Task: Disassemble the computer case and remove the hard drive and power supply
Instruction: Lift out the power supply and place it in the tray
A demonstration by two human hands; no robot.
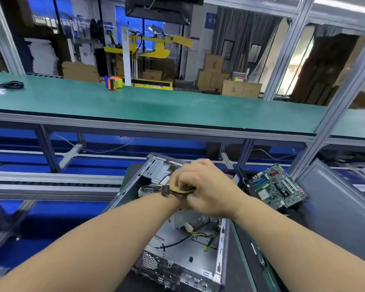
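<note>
Two bare forearms reach in from the bottom edge and meet over the open computer case (183, 258), which lies on its side on the dark work surface with its rear port panel toward the camera. The motherboard (279, 187) is already out, resting just to the right of the case, so the tray inside shows bare metal with a few loose leads. The right hand (207, 190) is curled tightly round a yellow-and-black cable bundle (178, 190) that ends in a black connector (165, 190). The left hand (175, 182) sits beneath and behind it, mostly covered; its fingers seem to pinch the same bundle near the connector, though that grip is only partly visible. The step in hand looks like gathering the power supply's wiring — freeing it before the unit itself can come out. The power supply and hard drive presumably sit at the far end of the case, behind the hands; neither can be made out clearly. The next move calls for keeping the leads clear of the chassis edges, then releasing whatever fixes the supply — a snagged connector is the likely hitch. A tape dispenser (113, 82) stands well apart on the green bench (177, 106).
</note>
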